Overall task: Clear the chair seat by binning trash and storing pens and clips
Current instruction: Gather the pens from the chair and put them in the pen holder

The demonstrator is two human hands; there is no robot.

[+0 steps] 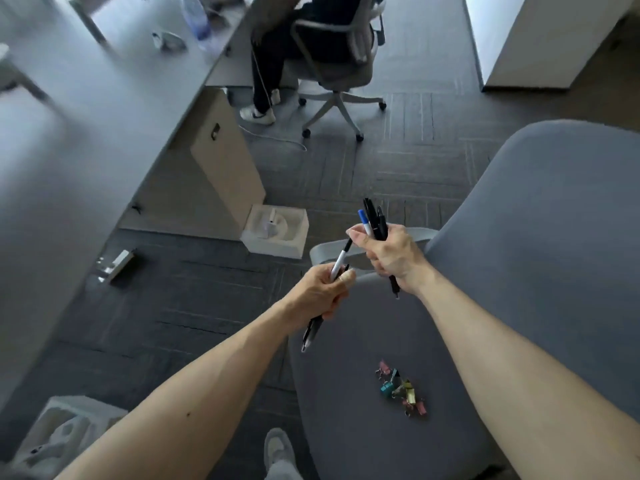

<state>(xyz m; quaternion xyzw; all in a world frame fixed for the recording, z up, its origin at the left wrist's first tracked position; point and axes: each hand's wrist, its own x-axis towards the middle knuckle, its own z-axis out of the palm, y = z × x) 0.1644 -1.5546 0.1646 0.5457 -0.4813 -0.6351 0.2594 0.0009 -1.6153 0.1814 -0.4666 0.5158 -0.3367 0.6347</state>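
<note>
— Clips, where do they lie?

— Binder clips point(401, 389), a small coloured cluster, sit on the chair seat point(346, 445) at about five o'clock in the view. They are nearer the person than either hand, and nothing touches them. The person's shoe point(277, 452) shows on the carpet at six o'clock, just beside the seat's edge.

— And the hands?

— Both are closed around pens, above the seat's far edge. The left hand point(323, 289) grips a white-barrelled pen point(341, 259) and a black pen point(311, 332), tips pointing towards one o'clock. The white one's tip comes close to the other thumb. The right hand point(391, 252), at two o'clock from the left, clutches a bundle of pens point(374, 220). They are mostly black, with one blue cap, and stand nearly upright.

— What lies beyond?

— A white square container point(273, 245) stands on the carpet at ten o'clock from the hands, beside a beige cabinet point(221, 161) under the desk point(86, 116). Another container point(86, 408) sits at eight o'clock, low in the view. The desk runs along the left and carries a bottle point(195, 17) at its far end. At twelve o'clock a seated person point(273, 57) occupies an office chair point(339, 64).
</note>
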